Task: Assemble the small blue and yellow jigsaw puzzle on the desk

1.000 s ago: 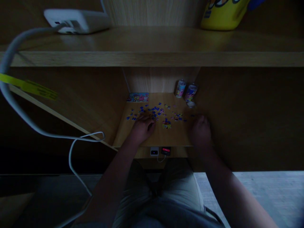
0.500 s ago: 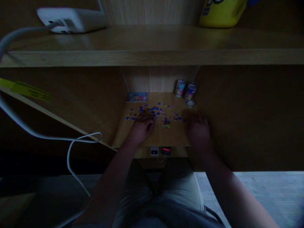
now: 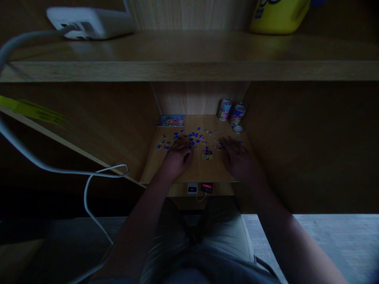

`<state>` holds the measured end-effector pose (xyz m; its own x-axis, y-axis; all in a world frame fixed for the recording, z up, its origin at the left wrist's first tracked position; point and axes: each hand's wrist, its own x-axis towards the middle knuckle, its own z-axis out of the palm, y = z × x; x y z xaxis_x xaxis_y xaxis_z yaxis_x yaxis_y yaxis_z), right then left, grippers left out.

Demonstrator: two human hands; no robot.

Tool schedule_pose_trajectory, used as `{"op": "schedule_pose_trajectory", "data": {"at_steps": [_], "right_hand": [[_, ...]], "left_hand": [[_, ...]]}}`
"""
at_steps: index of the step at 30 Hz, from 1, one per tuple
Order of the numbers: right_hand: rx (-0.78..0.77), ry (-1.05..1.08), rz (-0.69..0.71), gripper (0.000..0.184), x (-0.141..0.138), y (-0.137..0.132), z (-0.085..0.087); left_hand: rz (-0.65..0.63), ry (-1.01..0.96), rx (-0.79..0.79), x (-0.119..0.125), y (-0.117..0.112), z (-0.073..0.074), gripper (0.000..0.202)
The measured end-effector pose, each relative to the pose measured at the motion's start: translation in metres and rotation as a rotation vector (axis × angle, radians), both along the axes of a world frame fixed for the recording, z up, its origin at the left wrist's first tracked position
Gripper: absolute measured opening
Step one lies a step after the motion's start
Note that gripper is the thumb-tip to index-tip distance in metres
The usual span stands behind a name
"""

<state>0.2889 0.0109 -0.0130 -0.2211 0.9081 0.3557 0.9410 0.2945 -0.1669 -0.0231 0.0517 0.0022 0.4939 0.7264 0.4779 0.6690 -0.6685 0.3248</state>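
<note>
Many small jigsaw puzzle pieces [image 3: 194,135], mostly blue with some pink and yellow, lie scattered over the wooden desktop [image 3: 198,171]. My left hand [image 3: 177,158] rests at the near left edge of the scatter, its fingers forward over a few pieces and its thumb apart. On the right, my right hand [image 3: 239,159] lies palm down with fingers spread beside some pieces; its fingertips reach the pieces there. Between the hands sits a small joined section of puzzle [image 3: 207,155] with a yellow cartoon face. One blue piece [image 3: 240,142] lies just right of my right fingers.
A cartoon picture card [image 3: 171,120] lies at the back left. Two printed cans [image 3: 225,109] stand at the back right, with a round metal lid [image 3: 237,129] before them. Overhead runs a shelf [image 3: 189,71] with a white power strip [image 3: 91,23] and a yellow container [image 3: 278,17]. A white cable [image 3: 59,170] hangs left.
My right hand has moved left and its fingers have spread forward over the desktop. A blue piece now shows right of its fingers. My left hand has stayed in place.
</note>
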Motion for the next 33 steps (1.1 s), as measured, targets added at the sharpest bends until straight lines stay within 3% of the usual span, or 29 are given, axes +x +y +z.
{"op": "schedule_pose_trajectory", "data": {"at_steps": [3, 9, 16, 33], "right_hand": [[-0.023, 0.037, 0.031, 0.058, -0.001, 0.001, 0.001], [0.048, 0.123, -0.037, 0.073, 0.002, 0.0, -0.002], [0.096, 0.09, -0.149, 0.07, 0.005, 0.0, -0.011], [-0.01, 0.01, -0.06, 0.056, 0.003, 0.004, -0.005]], "left_hand": [[-0.004, 0.006, 0.0, 0.0, 0.0, 0.0, 0.012], [0.003, 0.009, 0.004, 0.0, 0.0, 0.001, 0.012], [-0.002, 0.011, 0.004, 0.001, -0.001, 0.002, 0.014], [-0.001, 0.001, -0.015, 0.001, -0.002, 0.003, 0.013]]}}
